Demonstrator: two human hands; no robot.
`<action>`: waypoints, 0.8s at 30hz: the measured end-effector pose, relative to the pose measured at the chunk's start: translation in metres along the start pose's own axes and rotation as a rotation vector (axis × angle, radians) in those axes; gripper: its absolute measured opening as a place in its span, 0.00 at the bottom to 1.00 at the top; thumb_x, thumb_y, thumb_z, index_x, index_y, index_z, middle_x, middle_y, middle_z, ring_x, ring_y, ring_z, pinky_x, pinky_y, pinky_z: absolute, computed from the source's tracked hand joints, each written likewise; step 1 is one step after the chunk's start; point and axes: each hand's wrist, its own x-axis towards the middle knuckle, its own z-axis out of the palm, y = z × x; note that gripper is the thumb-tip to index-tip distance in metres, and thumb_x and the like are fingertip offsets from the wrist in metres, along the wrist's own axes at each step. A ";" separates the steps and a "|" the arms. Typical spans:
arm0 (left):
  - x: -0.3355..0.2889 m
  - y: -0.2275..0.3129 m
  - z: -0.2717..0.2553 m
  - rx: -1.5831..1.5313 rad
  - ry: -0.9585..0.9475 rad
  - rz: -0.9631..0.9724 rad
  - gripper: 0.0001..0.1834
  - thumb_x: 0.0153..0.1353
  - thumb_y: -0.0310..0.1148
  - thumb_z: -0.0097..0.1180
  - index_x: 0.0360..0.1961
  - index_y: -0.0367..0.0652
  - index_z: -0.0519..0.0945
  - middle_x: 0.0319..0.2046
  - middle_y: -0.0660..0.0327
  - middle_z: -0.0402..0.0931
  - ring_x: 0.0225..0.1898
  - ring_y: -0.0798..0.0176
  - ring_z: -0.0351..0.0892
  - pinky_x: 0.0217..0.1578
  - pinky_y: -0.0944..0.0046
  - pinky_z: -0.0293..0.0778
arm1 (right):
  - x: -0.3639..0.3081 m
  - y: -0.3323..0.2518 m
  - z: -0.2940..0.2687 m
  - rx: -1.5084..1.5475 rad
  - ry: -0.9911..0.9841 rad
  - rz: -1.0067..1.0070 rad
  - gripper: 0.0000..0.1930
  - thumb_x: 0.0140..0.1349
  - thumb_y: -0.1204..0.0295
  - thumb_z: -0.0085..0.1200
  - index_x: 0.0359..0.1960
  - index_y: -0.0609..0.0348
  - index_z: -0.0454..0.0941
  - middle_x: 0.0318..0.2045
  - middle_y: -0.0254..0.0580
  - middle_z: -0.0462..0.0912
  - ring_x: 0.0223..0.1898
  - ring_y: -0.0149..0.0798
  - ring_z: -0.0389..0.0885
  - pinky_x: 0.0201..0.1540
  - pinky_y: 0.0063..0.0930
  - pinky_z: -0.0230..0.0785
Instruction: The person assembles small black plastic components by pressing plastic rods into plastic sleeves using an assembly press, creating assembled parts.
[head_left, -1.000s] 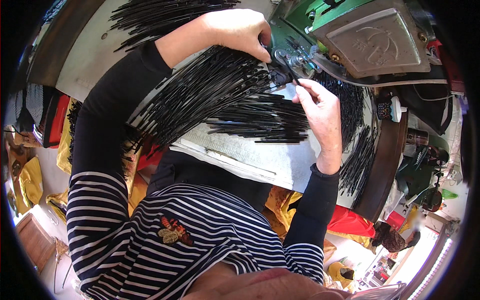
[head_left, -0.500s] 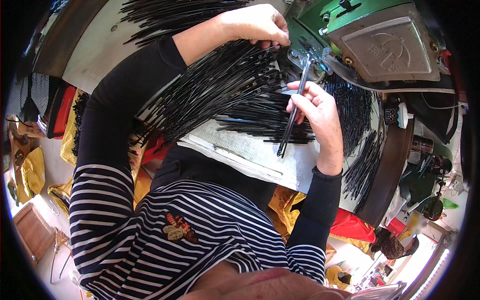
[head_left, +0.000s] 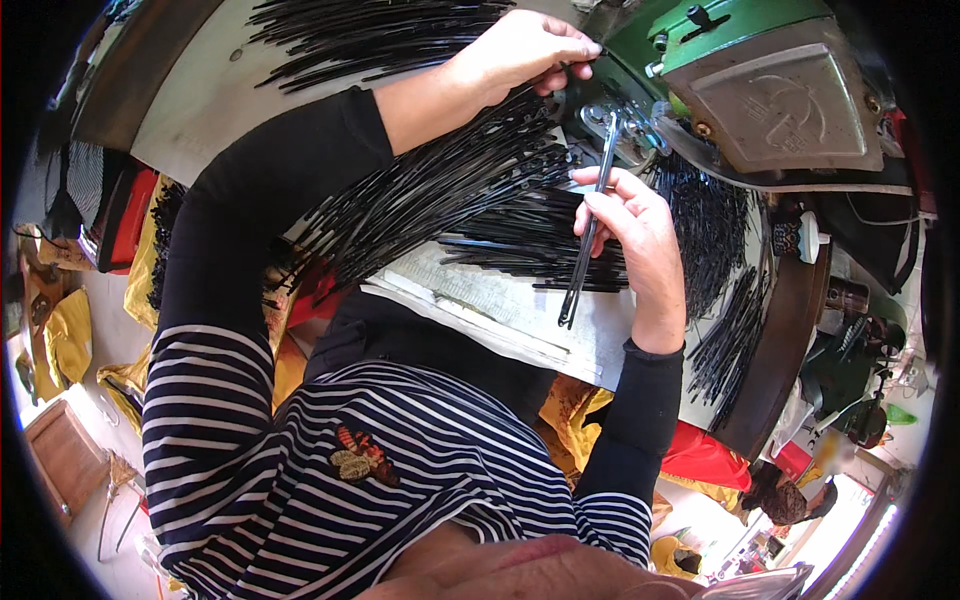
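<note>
My left hand [head_left: 525, 58] is at the top, thumb and fingers pinched together beside the green machine [head_left: 740, 38]. Whatever lies between those fingertips is too small to make out. In my right hand [head_left: 640, 225], thumb and fingers close round a few thin black metal rods [head_left: 578, 285], which look like umbrella ribs. They slant from upper right to lower left, and their upper ends reach the machine's small metal work area [head_left: 615, 130]. Between my arms lies a big heap of similar black rods [head_left: 430, 180] on the table.
More black rods are heaped at the far left [head_left: 370, 40] and right of my right hand [head_left: 705, 220]. White paper [head_left: 490, 300] covers the near table edge. A dark raised rim [head_left: 775, 350] borders the right side. Yellow and red cloth [head_left: 700, 455] hangs below the table.
My left hand has moved right, its fingertips also slightly up, along the machine. My right hand stays almost in place; the lower ends of its rods have dipped slightly.
</note>
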 end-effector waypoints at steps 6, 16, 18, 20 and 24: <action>-0.015 0.006 0.013 0.053 -0.213 -0.028 0.14 0.60 0.37 0.54 0.44 0.41 0.79 0.23 0.63 0.75 0.12 0.80 0.60 0.12 0.80 0.56 | -0.001 0.001 0.001 0.079 0.008 -0.034 0.12 0.60 0.73 0.47 0.44 0.64 0.73 0.22 0.32 0.77 0.19 0.20 0.71 0.22 0.11 0.63; -0.024 0.014 0.019 -0.015 -0.265 -0.101 0.15 0.60 0.35 0.54 0.45 0.38 0.77 0.25 0.64 0.75 0.13 0.80 0.60 0.12 0.80 0.55 | -0.004 -0.001 -0.001 0.090 0.014 -0.042 0.13 0.60 0.72 0.46 0.44 0.65 0.73 0.22 0.34 0.77 0.19 0.22 0.72 0.21 0.12 0.63; -0.023 0.015 0.020 -0.029 -0.264 -0.095 0.15 0.60 0.35 0.54 0.45 0.38 0.77 0.25 0.63 0.75 0.13 0.80 0.60 0.12 0.80 0.55 | -0.005 -0.001 -0.001 0.094 0.019 -0.036 0.13 0.59 0.72 0.46 0.44 0.65 0.73 0.22 0.34 0.77 0.19 0.22 0.72 0.21 0.12 0.64; -0.023 0.016 0.020 -0.029 -0.277 -0.111 0.15 0.60 0.35 0.54 0.45 0.38 0.77 0.25 0.63 0.75 0.13 0.80 0.60 0.12 0.80 0.55 | -0.006 -0.002 -0.001 0.098 0.022 -0.030 0.13 0.59 0.72 0.46 0.44 0.65 0.72 0.22 0.34 0.77 0.19 0.22 0.72 0.21 0.12 0.64; -0.024 0.014 0.023 -0.028 -0.278 -0.108 0.15 0.60 0.35 0.54 0.45 0.37 0.77 0.25 0.63 0.75 0.13 0.80 0.60 0.12 0.80 0.55 | -0.006 -0.001 -0.003 0.139 0.013 -0.031 0.14 0.59 0.71 0.46 0.45 0.66 0.72 0.22 0.34 0.77 0.19 0.22 0.72 0.21 0.12 0.64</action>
